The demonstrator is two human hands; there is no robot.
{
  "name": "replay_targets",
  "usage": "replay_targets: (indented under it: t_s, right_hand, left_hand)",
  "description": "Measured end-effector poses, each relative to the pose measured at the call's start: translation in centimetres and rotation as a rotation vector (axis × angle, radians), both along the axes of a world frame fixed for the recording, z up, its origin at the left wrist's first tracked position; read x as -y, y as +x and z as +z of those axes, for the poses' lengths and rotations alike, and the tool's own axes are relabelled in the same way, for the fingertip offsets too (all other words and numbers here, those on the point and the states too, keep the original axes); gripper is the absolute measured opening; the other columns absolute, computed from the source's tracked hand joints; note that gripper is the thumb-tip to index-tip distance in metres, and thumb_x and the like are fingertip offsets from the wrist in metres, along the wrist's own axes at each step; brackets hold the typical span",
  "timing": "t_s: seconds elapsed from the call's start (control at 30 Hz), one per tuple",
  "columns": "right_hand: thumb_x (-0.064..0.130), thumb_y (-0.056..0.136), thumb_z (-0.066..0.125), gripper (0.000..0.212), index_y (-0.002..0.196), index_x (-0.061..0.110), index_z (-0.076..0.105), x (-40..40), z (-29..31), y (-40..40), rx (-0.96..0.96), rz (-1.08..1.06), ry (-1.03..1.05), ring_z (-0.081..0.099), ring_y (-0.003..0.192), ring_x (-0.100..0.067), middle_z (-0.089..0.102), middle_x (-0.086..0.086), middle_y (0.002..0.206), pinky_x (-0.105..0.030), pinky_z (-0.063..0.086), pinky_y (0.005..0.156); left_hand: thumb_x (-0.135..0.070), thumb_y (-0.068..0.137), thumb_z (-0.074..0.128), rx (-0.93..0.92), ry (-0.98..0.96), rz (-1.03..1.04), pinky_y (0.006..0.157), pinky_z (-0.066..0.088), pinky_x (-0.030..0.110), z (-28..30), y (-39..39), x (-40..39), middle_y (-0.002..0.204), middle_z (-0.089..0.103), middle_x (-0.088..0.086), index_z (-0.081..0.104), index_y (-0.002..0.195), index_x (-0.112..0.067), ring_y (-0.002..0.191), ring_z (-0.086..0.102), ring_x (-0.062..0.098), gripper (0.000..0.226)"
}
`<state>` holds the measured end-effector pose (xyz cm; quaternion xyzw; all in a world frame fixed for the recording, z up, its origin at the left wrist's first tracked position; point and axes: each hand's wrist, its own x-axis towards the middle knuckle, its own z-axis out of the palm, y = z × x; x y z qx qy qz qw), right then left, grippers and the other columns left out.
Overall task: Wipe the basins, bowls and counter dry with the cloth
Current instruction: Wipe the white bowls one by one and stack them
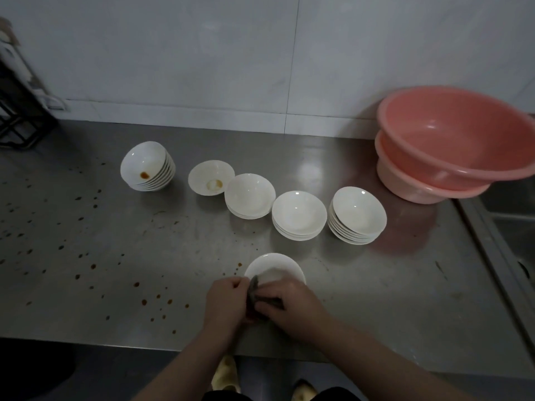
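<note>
Brown drops spattered the worktop [86, 227] at nine o'clock; at six the left hand [224, 303] and right hand [292, 308] both gripped the grey cloth [256, 299] against a white bowl [275, 267]; stacked pink basins [451, 146] stood at two

Between the fingers of both hands sits a grey cloth [256, 296], soft and matt. Just beyond the fingertips, the white bowl [275, 269] looks like glazed ceramic, smooth and glossy. Under the hands the counter [376, 285] is brushed metal with a dull sheen, spotted with brown drops. Far right of the fingers, the pink basins [451, 146] are smooth, shiny plastic.
</note>
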<state>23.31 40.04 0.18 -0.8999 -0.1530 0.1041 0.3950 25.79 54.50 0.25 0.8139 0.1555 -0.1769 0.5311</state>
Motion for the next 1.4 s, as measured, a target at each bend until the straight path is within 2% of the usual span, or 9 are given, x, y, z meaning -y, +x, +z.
replay_targets:
  t_s: [0.17,0.3,0.5,0.63,0.73,0.93,1.03,1.2,1.4]
  right_hand:
    - [0.033,0.088,0.055,0.022,0.101,0.027,0.072,3.1,0.9,1.7,0.102,0.172,-0.442,0.053,0.096,-0.021,0.071,0.000,0.100,-0.031,0.043,0.077]
    - [0.022,0.075,0.074,0.002,0.076,0.023,0.072,3.2,0.4,3.2,0.318,0.105,-0.611,0.051,0.074,-0.021,0.068,0.007,0.080,-0.027,0.044,0.054]
    - [0.016,0.079,0.070,0.017,0.092,0.025,0.075,3.0,0.1,1.5,0.288,-0.390,-0.051,0.058,0.086,-0.009,0.071,0.013,0.095,-0.016,0.043,0.075]
    - [0.013,0.080,0.075,0.020,0.096,0.025,0.076,4.4,1.2,1.2,0.150,-0.725,0.225,0.061,0.090,-0.001,0.066,0.029,0.086,-0.018,0.044,0.085]
    - [0.013,0.079,0.076,0.020,0.093,0.027,0.076,4.3,1.2,0.9,0.133,-0.772,0.289,0.065,0.091,-0.004,0.069,0.024,0.086,-0.023,0.048,0.084]
    - [0.009,0.079,0.076,0.038,0.083,0.046,0.068,3.1,1.2,0.0,0.103,-0.800,0.367,0.064,0.085,0.009,0.070,0.028,0.081,-0.004,0.044,0.074]
    - [0.010,0.081,0.074,0.034,0.084,0.043,0.069,3.3,2.1,0.1,0.076,-0.857,0.477,0.065,0.085,0.007,0.071,0.028,0.083,-0.010,0.046,0.078]
    - [0.011,0.086,0.068,0.015,0.094,0.023,0.073,3.1,4.2,1.1,-0.078,-0.897,0.815,0.069,0.093,-0.011,0.075,0.004,0.093,-0.028,0.053,0.087]
    - [0.010,0.092,0.061,0.017,0.094,0.018,0.075,1.6,4.6,2.0,-0.257,-0.804,0.864,0.067,0.098,-0.020,0.075,-0.002,0.096,-0.036,0.052,0.092]
  left_hand:
    - [-0.019,0.095,0.049,0.123,0.197,-0.108,0.053,0.057,0.045,-0.2,0.5,-1.0,0.065,0.065,0.013,0.068,0.074,-0.004,0.056,0.066,0.027,0.032]
    - [-0.019,0.097,0.047,0.166,0.253,-0.182,0.060,0.057,0.045,-0.1,-0.1,-1.1,0.063,0.066,0.007,0.069,0.078,-0.010,0.059,0.066,0.022,0.030]
    - [-0.029,0.099,0.045,0.099,0.124,-0.201,0.070,0.058,0.043,0.7,0.0,-2.1,0.067,0.070,0.004,0.067,0.091,-0.022,0.058,0.069,0.018,0.025]
    - [-0.048,0.092,0.046,0.443,0.490,-0.260,0.079,0.046,0.028,0.4,-0.6,-2.6,0.111,0.059,-0.005,0.059,0.122,-0.025,0.097,0.055,0.012,0.039]
    - [-0.051,0.077,0.050,0.732,0.576,-0.450,0.070,0.045,0.022,0.1,-1.9,-1.0,0.098,0.061,-0.008,0.068,0.099,-0.027,0.089,0.049,0.008,0.037]
    - [-0.040,0.075,0.049,0.825,0.651,-0.814,0.046,0.042,0.022,-1.2,-2.4,1.0,0.066,0.057,-0.008,0.068,0.073,-0.025,0.059,0.058,0.017,0.024]
    - [-0.034,0.088,0.051,0.747,0.465,-0.540,0.057,0.047,0.022,0.9,-1.7,0.3,0.076,0.066,-0.012,0.074,0.090,-0.026,0.069,0.061,0.008,0.025]
    - [-0.015,0.084,0.068,0.105,-0.414,0.147,0.074,0.053,0.033,4.0,0.5,-1.4,0.092,0.075,-0.001,0.076,0.084,-0.027,0.091,0.068,0.019,0.014]
    - [-0.020,0.080,0.059,-0.268,-0.864,0.315,0.065,0.061,0.036,4.8,1.5,-1.7,0.109,0.070,0.016,0.065,0.110,-0.005,0.097,0.066,0.029,0.034]
